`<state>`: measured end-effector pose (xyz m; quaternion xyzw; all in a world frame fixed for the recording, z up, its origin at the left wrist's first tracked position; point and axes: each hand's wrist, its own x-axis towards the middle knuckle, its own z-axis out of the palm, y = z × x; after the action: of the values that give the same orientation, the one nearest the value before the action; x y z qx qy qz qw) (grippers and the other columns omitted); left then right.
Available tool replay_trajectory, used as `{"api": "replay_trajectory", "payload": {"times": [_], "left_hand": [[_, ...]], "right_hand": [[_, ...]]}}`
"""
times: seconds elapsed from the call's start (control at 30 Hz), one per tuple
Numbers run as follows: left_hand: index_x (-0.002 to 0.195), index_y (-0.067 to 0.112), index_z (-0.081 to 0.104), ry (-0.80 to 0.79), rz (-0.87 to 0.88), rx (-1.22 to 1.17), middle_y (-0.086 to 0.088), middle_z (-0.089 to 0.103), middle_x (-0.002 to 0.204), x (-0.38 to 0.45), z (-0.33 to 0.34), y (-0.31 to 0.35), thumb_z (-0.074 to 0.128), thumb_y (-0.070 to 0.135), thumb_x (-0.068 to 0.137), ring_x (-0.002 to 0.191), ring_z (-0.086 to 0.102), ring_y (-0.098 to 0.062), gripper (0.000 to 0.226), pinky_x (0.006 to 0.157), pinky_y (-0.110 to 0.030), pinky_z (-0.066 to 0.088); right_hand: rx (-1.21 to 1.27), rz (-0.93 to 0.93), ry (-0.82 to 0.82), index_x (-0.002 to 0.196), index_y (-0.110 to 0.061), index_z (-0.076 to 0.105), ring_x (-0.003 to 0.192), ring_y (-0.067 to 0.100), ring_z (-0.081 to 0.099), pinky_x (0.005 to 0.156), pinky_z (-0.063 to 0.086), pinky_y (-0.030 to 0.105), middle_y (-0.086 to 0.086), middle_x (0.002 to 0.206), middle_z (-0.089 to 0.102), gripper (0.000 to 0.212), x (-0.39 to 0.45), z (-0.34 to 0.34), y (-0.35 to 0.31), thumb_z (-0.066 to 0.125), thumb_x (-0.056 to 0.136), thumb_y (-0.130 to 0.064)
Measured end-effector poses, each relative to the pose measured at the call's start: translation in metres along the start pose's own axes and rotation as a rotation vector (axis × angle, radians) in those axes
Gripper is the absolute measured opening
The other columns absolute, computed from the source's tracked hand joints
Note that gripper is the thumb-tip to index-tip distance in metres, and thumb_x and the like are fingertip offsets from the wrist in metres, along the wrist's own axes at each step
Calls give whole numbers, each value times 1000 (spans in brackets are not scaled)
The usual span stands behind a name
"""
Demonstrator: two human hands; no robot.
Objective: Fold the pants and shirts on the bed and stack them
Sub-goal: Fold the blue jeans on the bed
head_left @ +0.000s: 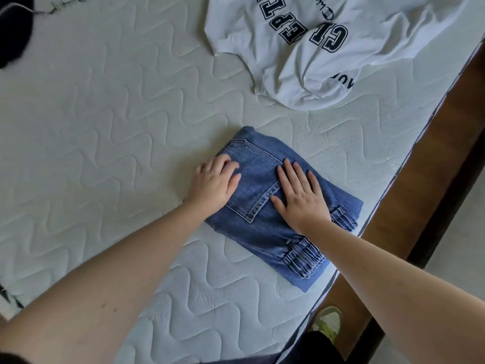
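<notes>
On the quilted mattress [105,127], folded blue jeans [262,206] lie under flat-fingered left hand [215,183] and right hand [301,198].

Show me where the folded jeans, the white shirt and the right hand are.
folded jeans [258,233]: head view, bare denim below the pocket.
white shirt [388,52]: head view, crumpled cloth beside the letters.
right hand [301,195]: head view, back of the hand.
</notes>
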<state>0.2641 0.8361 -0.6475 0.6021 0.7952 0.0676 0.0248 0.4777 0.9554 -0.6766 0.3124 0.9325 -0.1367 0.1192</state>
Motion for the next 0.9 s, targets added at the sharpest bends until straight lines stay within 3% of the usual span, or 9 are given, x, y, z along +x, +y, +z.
{"api": "replay_trajectory", "payload": {"times": [0.03,0.1,0.2,0.33,0.43,0.53,0.73,0.9], "left_hand": [[118,10,63,30,-4,-41,-13,58,120,17,-8,-1,43,35,98,100,60,-35,38,81,-45,48],[129,10,57,-8,-19,-88,-14,53,131,57,-23,-3,46,31,98,113,55,-35,39,88,-46,46],[138,17,52,-296,56,-161,-3,49,144,116,-36,-8,48,27,101,129,46,-26,38,102,-42,38],[123,28,64,-668,68,-94,1,64,126,162,-41,-18,48,38,101,115,57,-23,29,95,-32,38],[125,32,62,-771,122,-20,0,62,122,175,-42,-26,53,48,96,111,55,-22,34,93,-32,37],[125,22,61,-879,153,-112,-11,56,113,179,-40,-33,59,38,95,99,54,-25,34,89,-33,44],[110,16,58,-783,12,-199,-12,63,104,165,-18,-38,52,36,99,90,55,-24,24,73,-31,37],[113,6,57,-699,-101,-223,-17,58,108,154,-6,-38,48,38,101,96,54,-29,36,81,-38,42]], "right_hand": [[12,-5,-7,156,-23,-8,151,18,-8,122,-4,40,-1,163,-10,72,0,-2,0,9,97,-61],[31,-19,-4,157,-22,-5,151,18,-7,122,-4,40,-1,164,-9,73,0,-5,1,15,98,-60],[50,-37,32,157,-21,2,151,18,-2,123,-2,39,-1,164,-3,72,-7,-10,3,28,99,-56],[58,-34,55,157,-20,7,151,19,2,123,2,40,0,164,2,73,-19,-12,3,34,98,-52],[54,-6,49,157,-21,6,151,18,0,123,1,40,-1,164,0,74,-24,-11,5,34,98,-55],[46,34,36,157,-21,3,151,17,-1,122,-2,41,-2,164,-1,77,-30,-10,7,29,97,-60],[101,150,24,157,-21,-1,151,15,5,123,4,40,-3,164,3,91,-51,-1,26,23,89,-76],[183,140,-3,157,-23,-3,151,12,6,123,7,36,-6,164,4,98,-59,2,42,23,84,-84]]}}
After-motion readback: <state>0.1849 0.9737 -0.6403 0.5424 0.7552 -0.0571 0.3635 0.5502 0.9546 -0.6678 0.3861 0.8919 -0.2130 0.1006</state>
